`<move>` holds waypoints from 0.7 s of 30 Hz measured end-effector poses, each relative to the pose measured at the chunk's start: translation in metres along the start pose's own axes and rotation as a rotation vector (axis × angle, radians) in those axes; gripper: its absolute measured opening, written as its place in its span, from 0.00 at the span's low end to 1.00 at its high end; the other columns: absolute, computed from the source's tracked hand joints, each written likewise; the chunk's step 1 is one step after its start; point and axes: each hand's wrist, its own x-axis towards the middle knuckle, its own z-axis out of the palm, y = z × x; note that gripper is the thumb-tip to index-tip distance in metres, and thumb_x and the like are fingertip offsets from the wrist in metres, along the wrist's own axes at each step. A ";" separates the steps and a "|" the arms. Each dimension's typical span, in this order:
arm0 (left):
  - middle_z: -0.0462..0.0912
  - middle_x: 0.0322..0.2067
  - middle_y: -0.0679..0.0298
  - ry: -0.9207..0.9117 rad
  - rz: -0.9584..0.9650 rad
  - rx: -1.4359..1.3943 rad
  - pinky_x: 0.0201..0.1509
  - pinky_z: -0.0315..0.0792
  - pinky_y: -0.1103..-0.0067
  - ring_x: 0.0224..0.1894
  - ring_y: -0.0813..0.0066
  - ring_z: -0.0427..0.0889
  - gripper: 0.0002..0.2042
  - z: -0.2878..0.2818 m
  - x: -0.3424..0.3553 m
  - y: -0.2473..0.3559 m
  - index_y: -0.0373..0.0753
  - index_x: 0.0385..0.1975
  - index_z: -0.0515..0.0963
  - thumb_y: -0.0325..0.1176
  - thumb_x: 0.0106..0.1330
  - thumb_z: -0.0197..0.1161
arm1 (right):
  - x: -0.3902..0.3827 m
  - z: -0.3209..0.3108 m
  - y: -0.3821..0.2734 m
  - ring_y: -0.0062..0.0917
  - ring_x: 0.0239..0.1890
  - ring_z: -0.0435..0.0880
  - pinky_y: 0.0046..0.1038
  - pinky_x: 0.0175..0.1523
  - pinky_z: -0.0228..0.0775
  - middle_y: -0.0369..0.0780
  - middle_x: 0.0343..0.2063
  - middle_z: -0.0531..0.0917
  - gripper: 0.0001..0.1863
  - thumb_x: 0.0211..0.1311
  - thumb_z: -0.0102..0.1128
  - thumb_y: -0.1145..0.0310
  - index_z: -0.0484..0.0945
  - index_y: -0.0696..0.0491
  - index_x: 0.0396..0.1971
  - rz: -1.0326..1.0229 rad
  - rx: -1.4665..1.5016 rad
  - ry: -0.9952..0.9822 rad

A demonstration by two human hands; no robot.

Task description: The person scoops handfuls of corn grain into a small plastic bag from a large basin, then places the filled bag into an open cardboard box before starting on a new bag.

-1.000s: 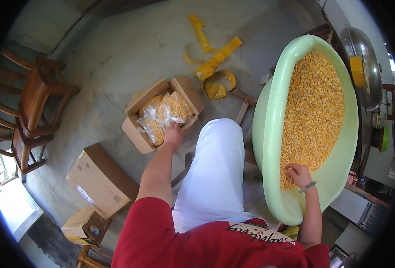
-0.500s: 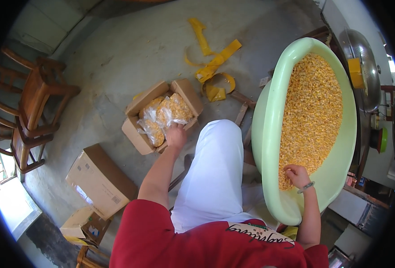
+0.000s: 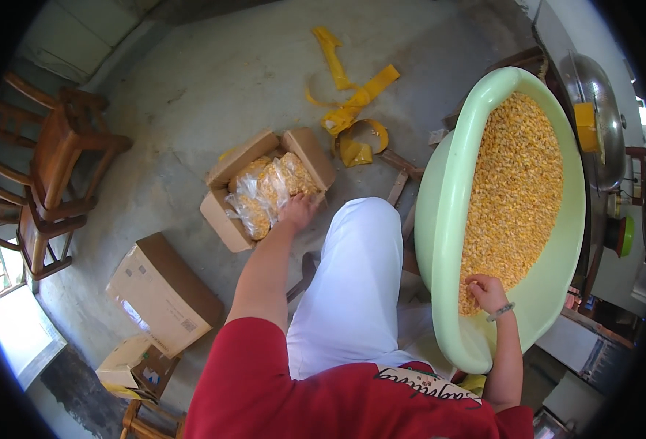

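Note:
My left hand (image 3: 299,212) lies at the near right side of an open cardboard box (image 3: 224,219), its fingers stretched over clear plastic bags (image 3: 258,194) filled with yellow corn kernels. No grip on a bag shows. On the right, a big pale-green oval tub (image 3: 447,241) holds a broad layer of loose corn kernels (image 3: 513,190). Over the near end of this layer is my right hand (image 3: 489,294), a bracelet at its wrist. Its fingers are curled together close to the kernels; what is between them, if anything, is too small to make out.
Crumpled yellow tape (image 3: 356,102) lies on the floor beyond the box. A closed carton (image 3: 163,296) and a smaller open carton (image 3: 134,364) stand at the lower left. Wooden chairs (image 3: 67,157) line the left side. A metal pan (image 3: 593,110) sits past the tub.
My left hand has shifted slightly right and away from me along the bags, its fingers spreading more. My right hand stays nearly in place over the kernels. The view has shifted slightly.

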 end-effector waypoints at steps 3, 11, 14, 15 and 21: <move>0.61 0.58 0.58 0.296 0.001 0.070 0.60 0.55 0.60 0.61 0.59 0.58 0.19 -0.009 -0.024 -0.002 0.40 0.49 0.70 0.42 0.60 0.50 | -0.001 0.002 0.000 0.18 0.15 0.73 0.21 0.20 0.67 0.37 0.15 0.76 0.08 0.56 0.51 0.75 0.77 0.58 0.34 -0.017 -0.017 0.014; 0.57 0.57 0.42 0.469 -0.528 -0.328 0.63 0.53 0.66 0.60 0.49 0.56 0.27 -0.001 -0.043 -0.075 0.28 0.52 0.60 0.40 0.56 0.55 | 0.000 0.004 0.005 0.18 0.16 0.74 0.21 0.21 0.67 0.37 0.15 0.76 0.07 0.56 0.52 0.74 0.77 0.58 0.33 -0.035 -0.030 -0.002; 0.56 0.57 0.40 0.447 -0.585 -0.405 0.63 0.54 0.67 0.60 0.47 0.56 0.30 0.033 -0.031 -0.107 0.27 0.53 0.57 0.43 0.56 0.55 | 0.000 0.002 0.007 0.17 0.16 0.74 0.21 0.21 0.67 0.37 0.15 0.76 0.07 0.56 0.52 0.74 0.77 0.58 0.33 -0.039 -0.029 0.006; 0.64 0.53 0.42 0.514 -0.605 -0.276 0.59 0.59 0.66 0.56 0.48 0.63 0.25 0.053 -0.018 -0.133 0.30 0.50 0.65 0.43 0.57 0.52 | 0.001 -0.002 0.005 0.17 0.16 0.74 0.21 0.21 0.67 0.37 0.15 0.76 0.07 0.56 0.53 0.74 0.77 0.58 0.33 -0.054 -0.046 0.001; 0.76 0.43 0.51 -0.107 -0.383 0.131 0.53 0.66 0.67 0.48 0.51 0.74 0.16 -0.008 -0.003 -0.132 0.36 0.37 0.78 0.36 0.60 0.44 | 0.001 0.000 0.006 0.17 0.17 0.74 0.21 0.23 0.68 0.36 0.16 0.77 0.08 0.56 0.53 0.73 0.77 0.57 0.34 -0.011 -0.005 -0.002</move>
